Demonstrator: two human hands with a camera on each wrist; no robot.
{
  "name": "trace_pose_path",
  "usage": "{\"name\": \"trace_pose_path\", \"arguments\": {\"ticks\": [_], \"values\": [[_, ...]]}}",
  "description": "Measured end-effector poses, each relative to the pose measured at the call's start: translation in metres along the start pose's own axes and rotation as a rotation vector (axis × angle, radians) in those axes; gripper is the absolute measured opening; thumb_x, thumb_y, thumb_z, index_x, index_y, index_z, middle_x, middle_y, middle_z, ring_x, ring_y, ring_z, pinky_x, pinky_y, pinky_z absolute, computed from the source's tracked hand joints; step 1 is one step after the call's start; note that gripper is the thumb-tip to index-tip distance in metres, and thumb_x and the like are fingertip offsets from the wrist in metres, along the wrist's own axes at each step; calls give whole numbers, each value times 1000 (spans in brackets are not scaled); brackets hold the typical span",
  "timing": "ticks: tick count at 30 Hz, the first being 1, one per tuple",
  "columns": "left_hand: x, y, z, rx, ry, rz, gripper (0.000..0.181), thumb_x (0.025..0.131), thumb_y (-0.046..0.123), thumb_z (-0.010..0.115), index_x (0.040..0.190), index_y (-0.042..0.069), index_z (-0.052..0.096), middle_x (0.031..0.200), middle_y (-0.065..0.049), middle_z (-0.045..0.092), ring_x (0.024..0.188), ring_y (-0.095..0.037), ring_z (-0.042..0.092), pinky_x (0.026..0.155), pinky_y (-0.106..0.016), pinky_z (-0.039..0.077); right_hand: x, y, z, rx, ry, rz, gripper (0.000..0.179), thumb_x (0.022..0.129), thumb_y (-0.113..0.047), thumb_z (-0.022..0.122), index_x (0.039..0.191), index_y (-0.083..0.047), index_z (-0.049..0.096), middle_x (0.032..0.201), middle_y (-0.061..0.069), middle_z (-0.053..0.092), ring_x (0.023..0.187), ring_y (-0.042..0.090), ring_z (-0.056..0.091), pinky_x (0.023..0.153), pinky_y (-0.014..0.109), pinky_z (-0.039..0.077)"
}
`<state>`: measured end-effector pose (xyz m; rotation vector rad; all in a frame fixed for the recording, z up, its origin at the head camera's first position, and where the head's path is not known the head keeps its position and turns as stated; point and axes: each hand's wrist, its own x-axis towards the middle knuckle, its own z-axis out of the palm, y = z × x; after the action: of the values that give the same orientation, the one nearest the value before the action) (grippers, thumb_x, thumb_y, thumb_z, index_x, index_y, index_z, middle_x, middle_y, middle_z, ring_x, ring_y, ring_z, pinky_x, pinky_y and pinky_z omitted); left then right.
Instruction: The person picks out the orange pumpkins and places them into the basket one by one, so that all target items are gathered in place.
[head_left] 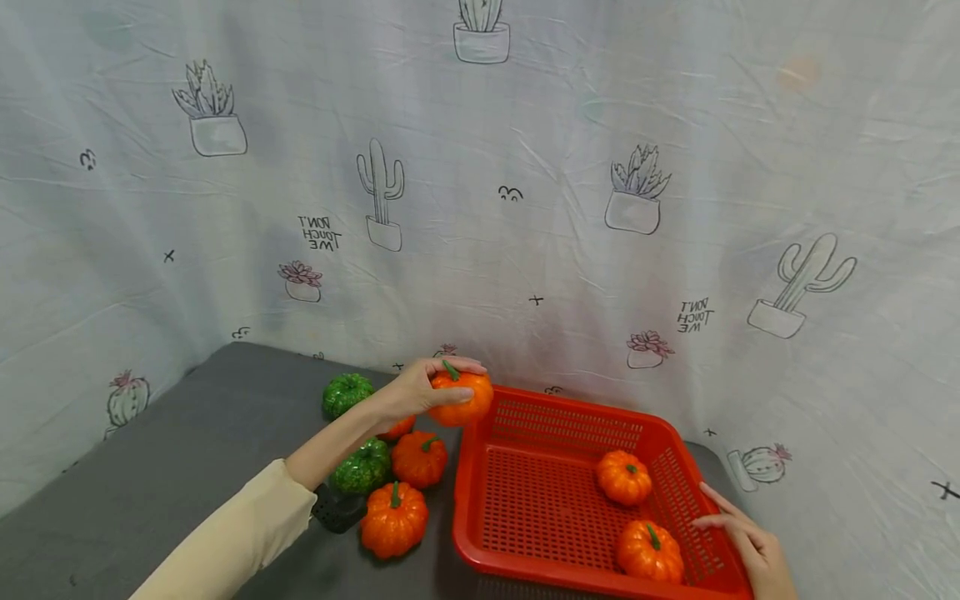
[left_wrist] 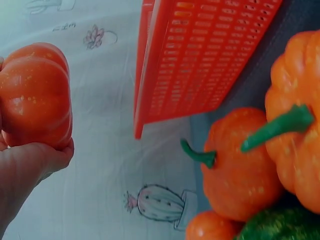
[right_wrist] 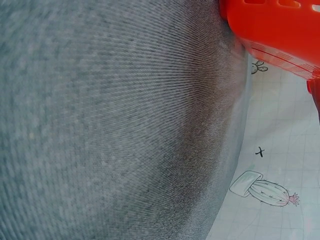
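My left hand (head_left: pixel 414 388) holds an orange toy pumpkin (head_left: pixel 474 407) with a green stem, thumb on the near side and fingers over the top. It is raised at the back left corner of a red plastic basket (head_left: pixel 551 482). The left wrist view shows the held pumpkin (left_wrist: pixel 37 95) well away from the others. At the basket's right rim, my right hand (head_left: pixel 757 550) grips the side, with a digit reaching over the inner wall. Inside the basket sit two orange pumpkins, one towards the back (head_left: pixel 624 477) and another at the front right (head_left: pixel 649 552).
Left of the basket, orange pumpkins (head_left: pixel 394 520) and green pumpkins (head_left: pixel 362 467) cluster on the grey tabletop (head_left: pixel 247 417). A black object (head_left: pixel 339 508) lies beside them, partly behind the sleeve. A white printed curtain (head_left: pixel 465 208) hangs behind the table.
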<state>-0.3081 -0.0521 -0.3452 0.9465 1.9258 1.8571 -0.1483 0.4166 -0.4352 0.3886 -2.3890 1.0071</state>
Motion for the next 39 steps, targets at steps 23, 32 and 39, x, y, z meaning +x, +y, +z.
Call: {"name": "trace_pose_path", "arguments": {"ticks": [23,32,39], "values": [[69,-10,61,1,-107,66,34,89,10,68,124,10,65,135,-1,54,124,-15,48,91,-29,49,1,-3,-1,-1,-37,104,39,104,-7,35,96,-2,73,135,-17,52,120,-15,41,89,3,32],[87,11,72,27,-111,42,35,90,12,69,125,10,65,126,2,61,106,-13,58,86,-27,50,2,-2,-1,22,-29,86,38,103,-3,36,96,2,72,133,-20,52,119,-14,43,88,3,34],[99,25,82,11,-86,69,36,90,11,68,125,9,64,126,1,61,105,-14,59,85,-28,51,-1,1,-1,34,-15,17,36,102,3,34,97,6,70,134,-20,52,119,-12,45,87,4,34]]}}
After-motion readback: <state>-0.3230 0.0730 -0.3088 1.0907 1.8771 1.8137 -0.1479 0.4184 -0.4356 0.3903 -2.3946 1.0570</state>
